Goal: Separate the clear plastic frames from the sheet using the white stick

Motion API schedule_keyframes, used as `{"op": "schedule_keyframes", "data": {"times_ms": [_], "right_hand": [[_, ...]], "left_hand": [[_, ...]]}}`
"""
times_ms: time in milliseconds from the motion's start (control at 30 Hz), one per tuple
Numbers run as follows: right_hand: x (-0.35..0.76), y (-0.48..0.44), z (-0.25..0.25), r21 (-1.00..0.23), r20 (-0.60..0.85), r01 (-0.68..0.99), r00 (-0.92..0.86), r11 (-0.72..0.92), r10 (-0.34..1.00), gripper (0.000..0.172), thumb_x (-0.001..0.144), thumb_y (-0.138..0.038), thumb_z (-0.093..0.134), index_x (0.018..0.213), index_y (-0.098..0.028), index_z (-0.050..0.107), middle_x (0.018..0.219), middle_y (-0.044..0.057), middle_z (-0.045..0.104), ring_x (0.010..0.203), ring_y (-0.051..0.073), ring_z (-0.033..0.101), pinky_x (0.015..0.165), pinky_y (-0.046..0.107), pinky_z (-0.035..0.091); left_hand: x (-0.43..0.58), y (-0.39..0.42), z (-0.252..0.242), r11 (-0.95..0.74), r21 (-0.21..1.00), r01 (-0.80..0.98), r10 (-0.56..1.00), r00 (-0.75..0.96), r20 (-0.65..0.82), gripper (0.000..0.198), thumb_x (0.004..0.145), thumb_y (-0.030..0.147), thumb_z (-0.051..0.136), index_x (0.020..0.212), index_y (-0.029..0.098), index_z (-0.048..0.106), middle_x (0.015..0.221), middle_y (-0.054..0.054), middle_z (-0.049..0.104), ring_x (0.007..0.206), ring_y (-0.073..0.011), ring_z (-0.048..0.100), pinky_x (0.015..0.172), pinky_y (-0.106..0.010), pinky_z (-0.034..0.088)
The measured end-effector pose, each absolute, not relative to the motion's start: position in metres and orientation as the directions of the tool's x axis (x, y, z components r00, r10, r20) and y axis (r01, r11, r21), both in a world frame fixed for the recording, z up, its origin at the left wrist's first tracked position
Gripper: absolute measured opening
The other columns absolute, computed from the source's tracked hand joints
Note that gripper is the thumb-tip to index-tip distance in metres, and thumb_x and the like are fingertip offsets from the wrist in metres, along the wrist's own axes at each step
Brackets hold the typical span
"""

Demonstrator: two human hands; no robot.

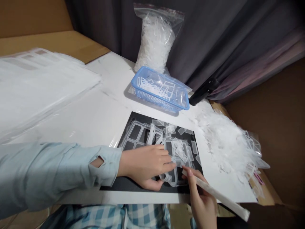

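My left hand (147, 165) lies on a clear plastic frame sheet (166, 149) that rests on a black mat (133, 184), thumb and fingers pinching the sheet's near edge. My right hand (202, 200) is closed round a long white stick (219, 194), whose tip touches the sheet next to my left fingertips. Small clear cut-out pieces (183, 130) lie scattered over the mat.
A blue basket (159, 98) with clear scraps stands behind the mat, a full clear bag (154, 41) behind it. A heap of clear plastic offcuts (226, 143) lies at the right, a stack of white sheets (35, 86) at the left, a black object (202, 92) by the curtain.
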State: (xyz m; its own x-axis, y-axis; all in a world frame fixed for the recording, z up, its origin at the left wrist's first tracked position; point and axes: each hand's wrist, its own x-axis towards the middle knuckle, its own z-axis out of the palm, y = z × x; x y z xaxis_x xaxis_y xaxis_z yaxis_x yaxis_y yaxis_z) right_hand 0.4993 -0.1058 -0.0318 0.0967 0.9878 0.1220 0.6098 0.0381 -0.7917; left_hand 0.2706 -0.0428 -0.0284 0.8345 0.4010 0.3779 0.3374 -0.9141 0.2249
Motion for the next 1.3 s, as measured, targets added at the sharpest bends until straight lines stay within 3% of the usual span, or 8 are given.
{"op": "schedule_keyframes", "data": {"times_ms": [167,467,767,1000,1300], "right_hand": [[0.501,-0.101,-0.033,-0.750,0.144,0.651,-0.010,0.115,0.990,0.031,0.096,-0.044,0.056,0.103,-0.022,0.076,0.099,0.006,0.073,0.084,0.021,0.068,0.078,0.029,0.056],[0.483,-0.096,-0.030,-0.746,0.248,0.642,0.023,0.176,0.969,0.030,0.098,-0.041,0.053,0.098,-0.020,0.075,0.095,0.006,0.073,0.082,0.021,0.068,0.078,0.032,0.055],[0.507,-0.107,-0.020,-0.629,0.270,0.687,-0.247,0.364,0.931,0.024,0.101,-0.029,0.050,0.103,-0.022,0.072,0.092,0.004,0.072,0.081,0.018,0.071,0.071,0.022,0.057],[0.493,-0.113,-0.032,-0.487,0.402,0.763,-0.238,0.426,0.884,0.025,0.100,-0.024,0.051,0.113,-0.023,0.072,0.123,0.009,0.067,0.113,0.026,0.062,0.092,0.039,0.052],[0.491,-0.108,-0.049,-0.421,0.451,0.805,-0.214,0.417,0.867,0.027,0.102,-0.032,0.049,0.115,-0.024,0.071,0.118,0.006,0.071,0.107,0.026,0.060,0.092,0.043,0.048]], "left_hand": [[0.271,-0.043,-0.031,-0.913,0.201,0.355,0.406,0.834,0.374,0.045,0.082,0.037,0.060,0.118,0.010,0.062,0.088,-0.008,0.066,0.078,-0.0231,0.054,0.072,-0.038,0.042],[0.272,-0.044,-0.029,-0.906,0.186,0.381,0.424,0.814,0.396,0.043,0.081,0.037,0.061,0.115,0.010,0.064,0.084,-0.007,0.066,0.074,-0.0227,0.054,0.071,-0.038,0.041],[0.273,-0.044,-0.030,-0.901,0.184,0.393,0.434,0.823,0.367,0.043,0.083,0.037,0.059,0.117,0.012,0.062,0.085,-0.007,0.066,0.076,-0.0230,0.053,0.072,-0.038,0.040],[0.271,-0.043,-0.029,-0.922,0.160,0.352,0.386,0.832,0.398,0.037,0.081,0.035,0.063,0.111,0.015,0.064,0.083,-0.005,0.063,0.071,-0.0207,0.051,0.067,-0.037,0.038],[0.272,-0.043,-0.030,-0.913,0.160,0.374,0.407,0.817,0.409,0.036,0.081,0.035,0.062,0.111,0.015,0.065,0.079,-0.004,0.063,0.069,-0.0209,0.052,0.067,-0.036,0.038]]}}
